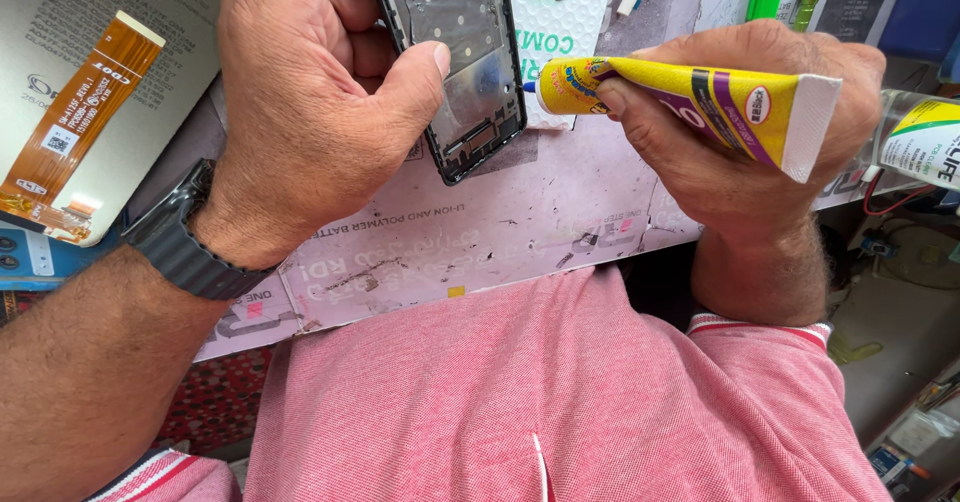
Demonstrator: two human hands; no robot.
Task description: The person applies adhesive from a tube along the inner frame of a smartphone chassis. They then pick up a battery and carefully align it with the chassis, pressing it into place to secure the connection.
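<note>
The left hand (310, 102) pinches a black phone frame (455, 57) by its near end; the right hand (745, 127) squeezes a yellow glue tube (700, 102), nozzle at the frame's right edge.

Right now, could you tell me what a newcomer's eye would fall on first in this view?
Most striking is the yellow glue tube, squeezed in the right hand at the upper right, its blue nozzle touching the edge of the dark phone frame. The left hand grips that frame at top centre, above the scuffed pink work mat. An orange flex cable lies on a grey panel at far left.
</note>
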